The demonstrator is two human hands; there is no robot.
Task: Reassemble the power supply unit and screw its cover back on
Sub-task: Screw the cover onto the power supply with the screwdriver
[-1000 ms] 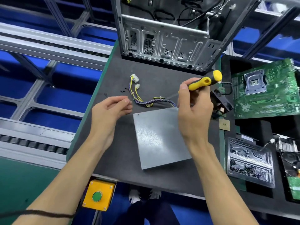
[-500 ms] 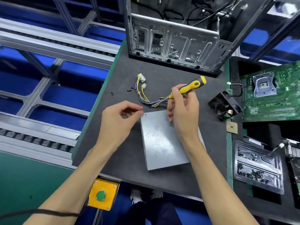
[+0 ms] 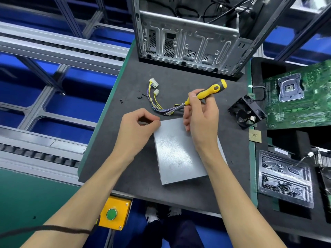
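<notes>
The far edge of the power supply unit (image 3: 177,151), lying flat on the grey table (image 3: 136,176), is covered by both hands, and its wire bundle (image 3: 157,104) is partly hidden behind them. Whether a screw is pinched in the left hand (image 3: 138,129) cannot be told; its thumb and forefinger are closed together at the cover's far left corner. A yellow screwdriver (image 3: 206,93) is gripped by the right hand (image 3: 202,120), tip angled down-left. Loose screws (image 3: 140,96) are seen beyond.
</notes>
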